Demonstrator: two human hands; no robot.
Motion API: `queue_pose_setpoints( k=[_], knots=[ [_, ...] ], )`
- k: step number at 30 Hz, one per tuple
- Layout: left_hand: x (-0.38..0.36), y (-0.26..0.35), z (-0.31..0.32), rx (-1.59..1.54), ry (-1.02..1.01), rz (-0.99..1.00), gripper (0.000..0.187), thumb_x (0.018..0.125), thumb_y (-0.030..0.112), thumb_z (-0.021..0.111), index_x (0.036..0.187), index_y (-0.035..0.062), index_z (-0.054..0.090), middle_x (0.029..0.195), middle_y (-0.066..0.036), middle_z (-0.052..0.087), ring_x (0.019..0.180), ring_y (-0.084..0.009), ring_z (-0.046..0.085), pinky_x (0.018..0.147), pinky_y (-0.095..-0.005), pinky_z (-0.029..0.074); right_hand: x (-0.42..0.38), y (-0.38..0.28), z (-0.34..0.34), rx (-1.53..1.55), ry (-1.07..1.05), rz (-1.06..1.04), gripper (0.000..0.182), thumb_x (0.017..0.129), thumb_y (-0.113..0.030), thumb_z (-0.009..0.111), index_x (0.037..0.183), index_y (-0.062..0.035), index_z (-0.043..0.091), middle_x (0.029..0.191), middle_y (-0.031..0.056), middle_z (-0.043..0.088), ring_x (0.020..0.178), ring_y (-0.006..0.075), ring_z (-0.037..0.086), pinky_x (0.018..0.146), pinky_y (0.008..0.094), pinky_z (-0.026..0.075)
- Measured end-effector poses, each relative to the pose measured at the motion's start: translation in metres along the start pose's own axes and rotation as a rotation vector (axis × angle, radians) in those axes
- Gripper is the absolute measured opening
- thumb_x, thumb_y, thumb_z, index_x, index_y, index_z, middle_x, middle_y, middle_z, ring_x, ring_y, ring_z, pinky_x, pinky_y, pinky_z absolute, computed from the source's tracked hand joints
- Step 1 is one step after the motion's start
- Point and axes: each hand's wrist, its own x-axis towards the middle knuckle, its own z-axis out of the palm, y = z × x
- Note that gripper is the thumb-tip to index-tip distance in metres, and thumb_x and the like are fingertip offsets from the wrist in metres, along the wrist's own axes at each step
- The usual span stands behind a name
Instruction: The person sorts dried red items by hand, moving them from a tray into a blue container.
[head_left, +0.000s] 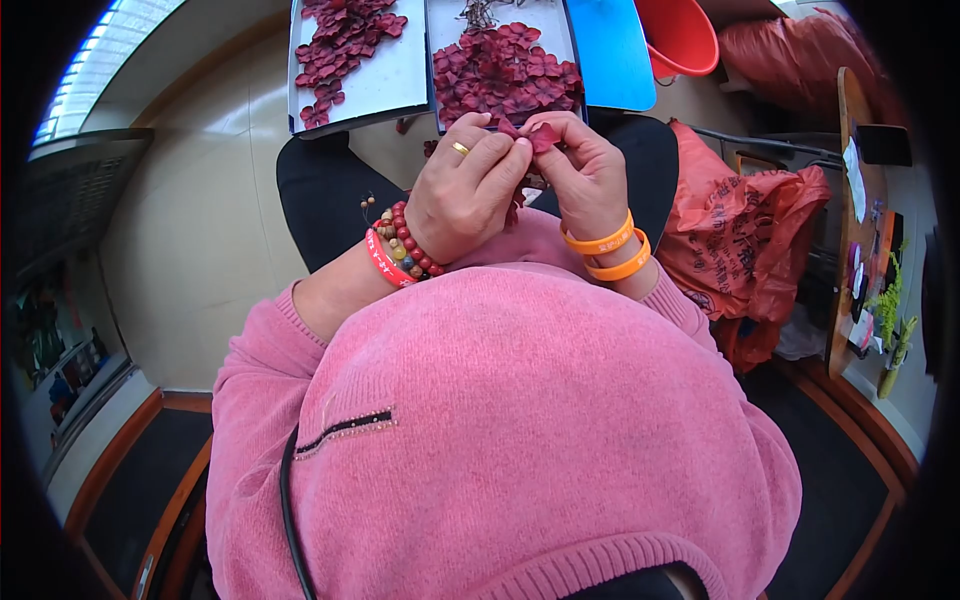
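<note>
A dark red artificial flower [543, 137] is pinched between the fingertips of both hands. My left hand [462, 190], with a ring and beaded bracelets, is closed at its near side. My right hand [588, 182], with orange wristbands, grips it between thumb and forefinger. More dark red petals hang below the fingers, partly hidden by the hands. Just beyond my fingertips, a heap of dark red flowers [508, 75] fills the near part of a shallow white-lined box [560, 25]. Thin brown stems [480, 12] lie at its far end.
Another white-lined tray [400, 85] at left holds more loose red flowers [345, 45]. To the right are a blue panel [612, 50], a red bucket [682, 35] and red plastic bags [735, 240]. A wooden-edged table [845, 230] stands at far right.
</note>
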Motion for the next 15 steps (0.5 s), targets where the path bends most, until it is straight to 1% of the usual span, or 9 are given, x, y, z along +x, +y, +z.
queue_pose_setpoints(
  k=[5,8,11,13,15],
  knots=[
    [0.0022,0.0035,0.0007,0.095,-0.064,0.029,0.027,0.072,0.007,0.060,0.095,-0.0063,0.061,0.086,-0.012,0.057,0.081,-0.0247,0.058,0.087,-0.0456,0.047,0.0010,0.0002,-0.0047,0.068,0.007,0.089,0.011,0.086,0.000,0.054,0.095,-0.0001,0.061,0.083,0.0005,0.060,0.068,0.0034,0.054,0.057,0.0170,0.045],
    [0.0026,0.0038,0.0017,0.141,-0.081,0.046,0.027,0.073,0.008,0.060,0.096,-0.0064,0.061,0.086,-0.012,0.057,0.081,-0.0244,0.058,0.088,-0.0459,0.046,0.0058,-0.0053,-0.0084,0.380,-0.013,0.138,0.011,0.087,-0.001,0.055,0.095,0.0007,0.061,0.081,0.0009,0.061,0.066,0.0040,0.055,0.057,0.0173,0.046],
    [0.0040,0.0044,0.0035,0.144,-0.069,0.031,0.026,0.074,0.008,0.060,0.095,-0.0059,0.061,0.085,-0.012,0.057,0.079,-0.0245,0.057,0.088,-0.0455,0.045,0.0017,-0.0024,-0.0057,0.172,0.005,0.131,0.010,0.087,-0.001,0.055,0.095,0.0015,0.061,0.083,0.0022,0.062,0.069,0.0054,0.057,0.060,0.0184,0.049],
    [0.0053,0.0052,0.0042,0.130,-0.048,0.008,0.024,0.074,0.008,0.062,0.094,-0.0048,0.061,0.085,-0.012,0.057,0.077,-0.0252,0.057,0.087,-0.0449,0.045,0.0022,-0.0002,-0.0039,0.179,0.035,0.101,0.010,0.087,-0.001,0.055,0.095,0.0009,0.061,0.083,0.0028,0.063,0.071,0.0059,0.058,0.063,0.0193,0.050],
    [0.0068,0.0042,0.0018,0.019,-0.001,-0.068,0.021,0.073,0.007,0.063,0.092,-0.0025,0.062,0.083,-0.011,0.057,0.076,-0.0256,0.057,0.086,-0.0435,0.043,0.0025,0.0007,-0.0023,0.152,0.051,0.090,0.009,0.087,-0.001,0.055,0.095,0.0005,0.061,0.083,0.0029,0.062,0.072,0.0062,0.058,0.065,0.0199,0.050]
  ],
)
